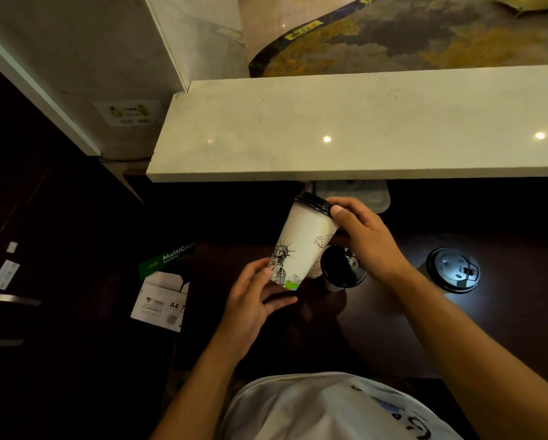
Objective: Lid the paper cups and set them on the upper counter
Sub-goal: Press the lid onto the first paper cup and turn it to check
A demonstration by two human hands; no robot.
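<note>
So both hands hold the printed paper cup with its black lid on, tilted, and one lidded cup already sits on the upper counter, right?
Not quite. The head view shows no cup on the upper counter. The other lidded cups stand on the dark lower counter. The rest holds: left hand and right hand hold the tilted printed cup, black lid on.

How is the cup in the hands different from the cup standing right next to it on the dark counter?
The held cup is up in the air and tilted, gripped by the left hand at its base and the right hand at its lid. The standing cup sits upright on the lower counter, untouched. The held cup shows its drawn side; the standing cup shows mostly its top. Both wear black lids.
</note>
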